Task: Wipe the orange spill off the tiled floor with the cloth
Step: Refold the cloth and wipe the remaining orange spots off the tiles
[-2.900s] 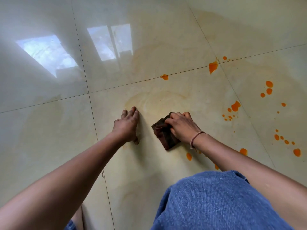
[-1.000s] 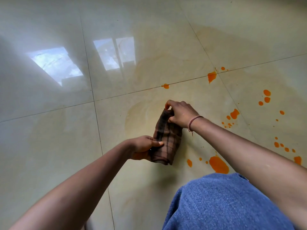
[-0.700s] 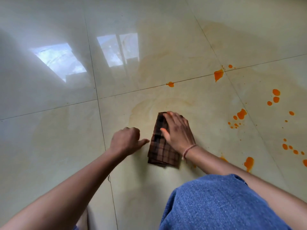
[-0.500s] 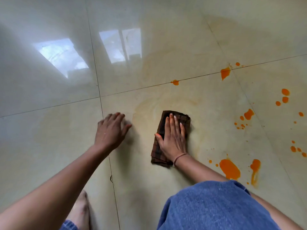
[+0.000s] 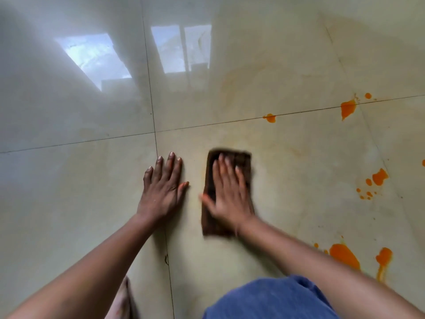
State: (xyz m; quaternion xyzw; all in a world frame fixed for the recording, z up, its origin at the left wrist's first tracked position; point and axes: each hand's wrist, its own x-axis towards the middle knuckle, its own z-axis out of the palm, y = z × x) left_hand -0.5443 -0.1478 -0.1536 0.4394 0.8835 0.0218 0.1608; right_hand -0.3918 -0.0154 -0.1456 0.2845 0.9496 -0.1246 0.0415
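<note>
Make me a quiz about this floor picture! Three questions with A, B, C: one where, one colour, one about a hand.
1. Where is the cloth?
A. Under the right hand
B. In a bucket
C. On a chair

2. What colour is the spill?
A. Green
B. Orange
C. Purple

3. How is the left hand?
A. In a fist
B. Pinching the cloth
C. Flat on the floor, fingers straight

Answers:
1 A, the right hand's fingers lie across the cloth.
2 B, orange blobs dot the floor.
3 C, its palm rests on the floor beside the cloth, apart from it.
</note>
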